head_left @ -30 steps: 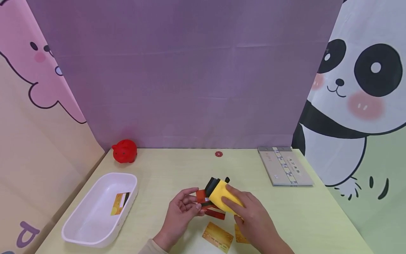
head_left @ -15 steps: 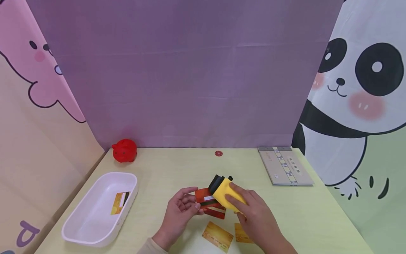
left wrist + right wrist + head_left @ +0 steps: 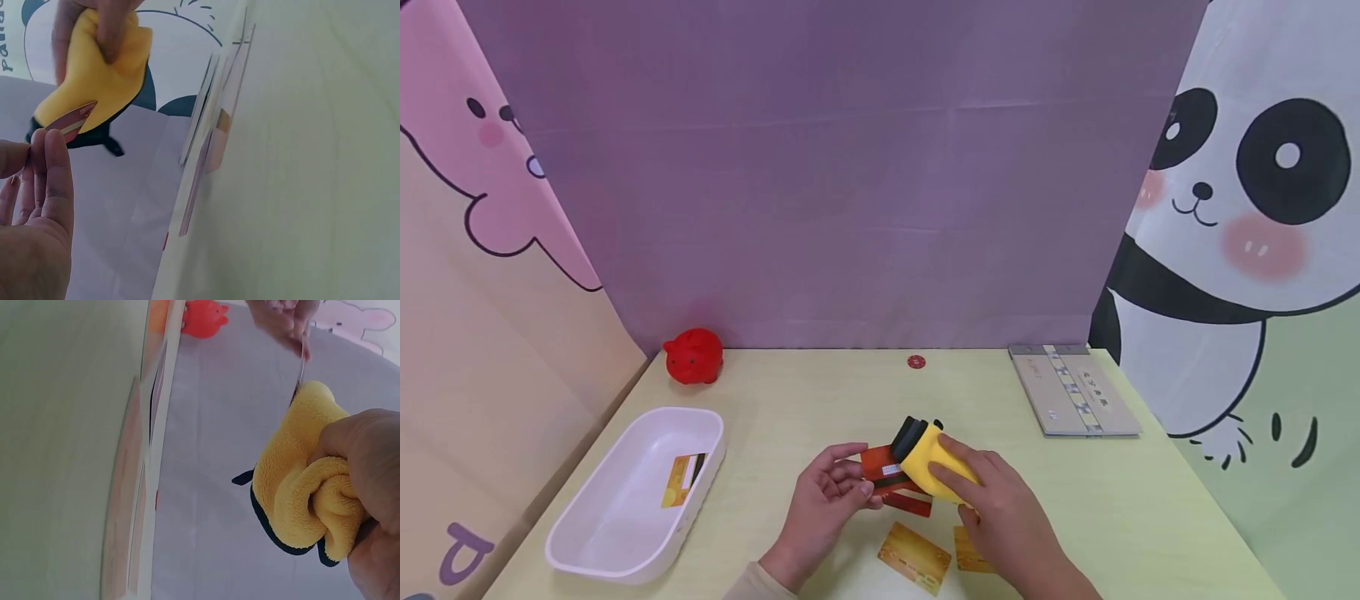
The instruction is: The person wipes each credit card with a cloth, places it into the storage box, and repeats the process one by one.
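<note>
Your left hand (image 3: 831, 492) has a narrow pinch on the left end of a red card (image 3: 878, 465), with the thumb on the near side and fingertips behind. The fingers not pinching the card curl toward your palm. The card is raised off the table (image 3: 805, 387), its printed face with a dark stripe turned up toward you.

Your right hand (image 3: 1011, 512) grips a bunched yellow cloth (image 3: 932, 467) with dark trim, the index and middle fingers lying over the top of it. In the right wrist view the cloth is folded thickly inside your grasp, your thumb and fingers closed around it, and a small dark loop (image 3: 242, 478) sticks out from its edge. The cloth lies against the right part of the red card and hides that end, so you have the two touching between your hands.

Just below the held card, a second red card (image 3: 907, 504) rests on the table. Nearer to you lies a gold card (image 3: 915, 557), and beside it another gold card (image 3: 970, 552), partly covered by your right hand. Well off to your left, a white tray (image 3: 617, 500) holds one more gold card (image 3: 683, 481) against its right side.
</note>
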`<state>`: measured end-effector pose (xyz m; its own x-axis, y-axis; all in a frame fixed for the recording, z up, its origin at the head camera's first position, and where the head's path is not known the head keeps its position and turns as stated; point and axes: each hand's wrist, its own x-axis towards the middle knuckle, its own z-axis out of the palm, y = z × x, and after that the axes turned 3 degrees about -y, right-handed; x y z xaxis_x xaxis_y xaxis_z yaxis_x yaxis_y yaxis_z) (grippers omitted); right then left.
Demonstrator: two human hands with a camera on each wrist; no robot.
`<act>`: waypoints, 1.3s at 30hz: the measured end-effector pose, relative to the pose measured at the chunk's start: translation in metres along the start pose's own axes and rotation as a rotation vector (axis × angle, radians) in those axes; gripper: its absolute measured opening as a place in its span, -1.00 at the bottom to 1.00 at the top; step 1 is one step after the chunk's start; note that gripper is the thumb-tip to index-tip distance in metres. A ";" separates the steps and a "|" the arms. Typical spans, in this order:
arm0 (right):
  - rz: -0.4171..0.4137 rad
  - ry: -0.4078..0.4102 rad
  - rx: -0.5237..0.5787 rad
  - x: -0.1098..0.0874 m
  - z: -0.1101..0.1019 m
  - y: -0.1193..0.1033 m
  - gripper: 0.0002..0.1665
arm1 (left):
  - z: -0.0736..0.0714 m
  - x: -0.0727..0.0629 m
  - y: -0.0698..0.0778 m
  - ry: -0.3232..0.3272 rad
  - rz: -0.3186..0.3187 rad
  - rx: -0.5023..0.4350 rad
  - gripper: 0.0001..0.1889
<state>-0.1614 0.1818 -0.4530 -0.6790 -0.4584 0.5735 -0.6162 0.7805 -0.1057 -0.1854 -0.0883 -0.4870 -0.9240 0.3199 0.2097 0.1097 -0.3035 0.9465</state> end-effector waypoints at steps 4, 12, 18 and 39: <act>0.046 0.032 -0.009 -0.002 0.000 0.011 -0.10 | -0.003 0.001 0.000 0.016 0.040 -0.002 -0.46; 0.165 0.031 -0.015 -0.005 -0.008 0.025 -0.18 | -0.003 0.002 0.001 0.117 0.039 -0.003 -0.46; 0.163 0.066 -0.002 -0.006 -0.016 0.030 -0.19 | -0.005 0.002 0.007 0.212 0.058 0.109 -0.54; 0.281 0.286 0.158 -0.021 -0.036 0.067 -0.16 | -0.041 -0.012 0.067 0.339 0.146 0.210 -0.56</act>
<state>-0.1743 0.2594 -0.4424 -0.7047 -0.0840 0.7045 -0.4920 0.7734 -0.3998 -0.1815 -0.1490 -0.4362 -0.9577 -0.0371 0.2855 0.2878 -0.1227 0.9498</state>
